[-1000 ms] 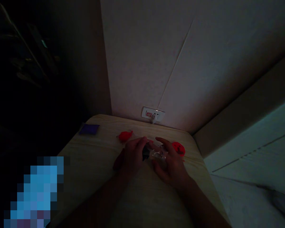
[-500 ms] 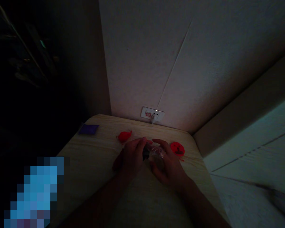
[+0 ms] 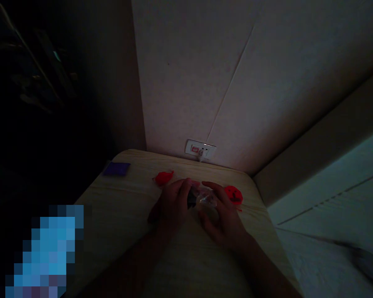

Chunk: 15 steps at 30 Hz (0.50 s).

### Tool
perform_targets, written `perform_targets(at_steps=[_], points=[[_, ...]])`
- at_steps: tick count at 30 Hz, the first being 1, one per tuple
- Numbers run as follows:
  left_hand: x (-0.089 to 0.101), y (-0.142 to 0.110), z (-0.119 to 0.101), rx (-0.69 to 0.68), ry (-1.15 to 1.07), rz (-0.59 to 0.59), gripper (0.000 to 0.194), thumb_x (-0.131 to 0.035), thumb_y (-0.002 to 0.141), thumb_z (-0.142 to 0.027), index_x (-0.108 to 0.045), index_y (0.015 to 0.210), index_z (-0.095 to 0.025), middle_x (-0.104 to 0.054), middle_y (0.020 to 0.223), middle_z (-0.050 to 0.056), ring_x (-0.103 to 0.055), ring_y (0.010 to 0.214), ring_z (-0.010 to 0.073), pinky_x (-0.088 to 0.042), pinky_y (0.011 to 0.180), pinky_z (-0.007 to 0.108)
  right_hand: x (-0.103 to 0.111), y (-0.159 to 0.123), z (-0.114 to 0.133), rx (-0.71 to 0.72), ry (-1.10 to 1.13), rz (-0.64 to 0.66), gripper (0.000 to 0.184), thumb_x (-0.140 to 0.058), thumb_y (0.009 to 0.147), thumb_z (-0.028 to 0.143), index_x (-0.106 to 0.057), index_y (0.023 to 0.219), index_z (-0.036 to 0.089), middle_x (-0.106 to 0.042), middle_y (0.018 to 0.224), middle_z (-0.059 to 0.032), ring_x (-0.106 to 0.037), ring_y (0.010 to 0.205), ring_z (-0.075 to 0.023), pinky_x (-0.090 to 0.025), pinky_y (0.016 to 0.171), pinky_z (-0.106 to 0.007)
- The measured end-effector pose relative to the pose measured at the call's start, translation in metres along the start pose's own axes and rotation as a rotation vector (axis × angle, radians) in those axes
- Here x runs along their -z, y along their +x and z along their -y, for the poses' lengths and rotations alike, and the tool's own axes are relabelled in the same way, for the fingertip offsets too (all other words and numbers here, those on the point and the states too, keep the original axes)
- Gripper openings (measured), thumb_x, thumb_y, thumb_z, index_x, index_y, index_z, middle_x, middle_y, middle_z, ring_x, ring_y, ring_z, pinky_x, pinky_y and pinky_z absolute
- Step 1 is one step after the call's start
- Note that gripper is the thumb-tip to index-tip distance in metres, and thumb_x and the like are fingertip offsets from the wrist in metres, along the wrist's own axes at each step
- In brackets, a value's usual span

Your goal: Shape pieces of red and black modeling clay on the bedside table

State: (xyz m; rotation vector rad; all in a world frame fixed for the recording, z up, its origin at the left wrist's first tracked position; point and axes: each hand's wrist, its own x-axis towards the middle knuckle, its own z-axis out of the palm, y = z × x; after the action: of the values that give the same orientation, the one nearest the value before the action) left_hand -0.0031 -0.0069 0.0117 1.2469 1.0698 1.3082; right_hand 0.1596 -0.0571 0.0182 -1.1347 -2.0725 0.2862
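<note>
My left hand [image 3: 174, 203] is closed around a small black thing [image 3: 191, 199], whose kind is too dark to make out. Crinkled clear plastic [image 3: 207, 199], like a wrapper, stretches from beside the black thing into my right hand [image 3: 225, 213]. The right fingers curl round this plastic, with the index finger and thumb on either side of it. Just beyond my left hand lies a red lump [image 3: 164, 178] with what looks like clear wrapping about it. A flat red disc [image 3: 233, 195] with black marks rests beside my right hand, partly hidden by it.
A purple packet [image 3: 116, 169] lies at the far left of the pale wooden table [image 3: 186, 265]. Behind the table, a plug sits in a wall socket [image 3: 200, 149]. A pale panelled surface [image 3: 323, 198] stands to the right. At lower left, a blue patch [image 3: 49, 248] is pixelated.
My right hand has shifted very slightly to the right, and the clear plastic between the hands has changed shape a little. My left hand keeps nearly the same grip.
</note>
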Motion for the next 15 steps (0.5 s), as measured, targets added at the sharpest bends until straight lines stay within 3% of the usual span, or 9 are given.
perform_targets(at_steps=[8, 15], points=[[0.0002, -0.0012, 0.0054, -0.075, 0.105, 0.025, 0.042, -0.051, 0.098, -0.048, -0.078, 0.089, -0.016, -0.078, 0.083, 0.006, -0.071, 0.08, 0.0215, -0.052, 0.073, 0.03, 0.0018, 0.002, 0.0043, -0.001, 0.012, 0.034, 0.054, -0.065, 0.081, 0.013, -0.052, 0.133, 0.023, -0.045, 0.147, -0.0169, -0.054, 0.129, -0.0335, -0.052, 0.105, -0.048], [-0.0014, -0.0014, 0.0018, -0.083, 0.142, 0.065, 0.039, -0.051, 0.097, -0.043, -0.078, 0.089, -0.017, -0.078, 0.085, 0.005, -0.071, 0.082, 0.0204, -0.053, 0.076, 0.03, 0.0001, 0.0037, 0.0043, -0.035, 0.168, 0.027, 0.058, -0.065, 0.081, 0.009, -0.053, 0.135, 0.024, -0.048, 0.143, -0.0142, -0.052, 0.13, -0.03, -0.047, 0.109, -0.047]])
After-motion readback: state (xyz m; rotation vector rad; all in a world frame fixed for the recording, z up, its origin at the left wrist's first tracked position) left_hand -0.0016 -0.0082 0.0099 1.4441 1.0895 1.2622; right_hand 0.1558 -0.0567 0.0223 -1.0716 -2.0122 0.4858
